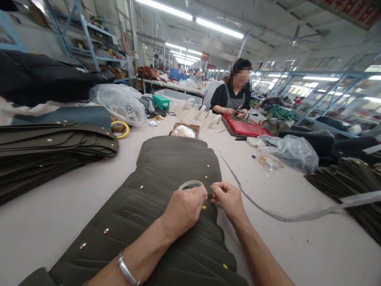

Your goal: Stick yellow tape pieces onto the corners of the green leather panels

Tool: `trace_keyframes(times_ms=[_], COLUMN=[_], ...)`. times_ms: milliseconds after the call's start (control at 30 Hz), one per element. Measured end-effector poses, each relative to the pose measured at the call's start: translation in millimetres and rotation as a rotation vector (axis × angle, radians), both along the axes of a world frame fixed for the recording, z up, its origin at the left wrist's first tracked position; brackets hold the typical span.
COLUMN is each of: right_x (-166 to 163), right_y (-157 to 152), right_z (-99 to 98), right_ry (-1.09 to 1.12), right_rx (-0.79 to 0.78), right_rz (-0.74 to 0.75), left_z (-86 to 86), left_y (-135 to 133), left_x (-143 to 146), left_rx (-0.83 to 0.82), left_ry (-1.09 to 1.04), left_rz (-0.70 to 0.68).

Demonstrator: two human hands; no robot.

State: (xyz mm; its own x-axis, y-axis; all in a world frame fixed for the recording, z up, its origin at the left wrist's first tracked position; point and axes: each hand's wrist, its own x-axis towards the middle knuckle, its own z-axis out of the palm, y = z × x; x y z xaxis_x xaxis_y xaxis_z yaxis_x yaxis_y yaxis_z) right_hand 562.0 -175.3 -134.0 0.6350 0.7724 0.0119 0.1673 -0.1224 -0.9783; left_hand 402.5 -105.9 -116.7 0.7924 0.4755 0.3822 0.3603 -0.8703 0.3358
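Note:
In front of me a long overlapping stack of dark olive panels (172, 159) covers the table, dotted with small gold metal fittings (106, 230). My left hand (186, 208), a silver bangle on its wrist, is closed around a roll of tape (190, 183) with a yellowish rim, low over the panels. Just to its right, my right hand (228, 198) pinches a tiny yellow piece of tape (211, 186) between thumb and finger. Small yellow tape bits (204, 207) stick to the panels below, one of them near the bottom edge.
More olive panels (53, 143) are piled at left, others (345, 190) at right. A box of gold fittings (184, 131) stands beyond the stack. A yellow tape roll (120, 130) lies at left. A grey cord (268, 212) crosses the table; a co-worker (233, 93) handles red material opposite.

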Motion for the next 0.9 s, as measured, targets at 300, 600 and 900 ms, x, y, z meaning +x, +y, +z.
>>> trace_keyframes(times_ms=[300,600,900], right_x=[19,22,18], right_y=[-8,-10,-13], right_z=[-11.4,-7.8,-2.3], right_ry=[-0.042,-0.06,-0.17], right_rx=[-0.103,-0.174,-0.32], right_rz=[0.181,0.225,0.339], left_z=[-3.4,4.8,4.8], left_y=[15,12,10], left_x=[-2,-2,-3], left_rx=[-0.009,-0.027,-0.051], left_ry=[0.277,0.268,0.279], left_rz=[0.08,0.047,-0.143])
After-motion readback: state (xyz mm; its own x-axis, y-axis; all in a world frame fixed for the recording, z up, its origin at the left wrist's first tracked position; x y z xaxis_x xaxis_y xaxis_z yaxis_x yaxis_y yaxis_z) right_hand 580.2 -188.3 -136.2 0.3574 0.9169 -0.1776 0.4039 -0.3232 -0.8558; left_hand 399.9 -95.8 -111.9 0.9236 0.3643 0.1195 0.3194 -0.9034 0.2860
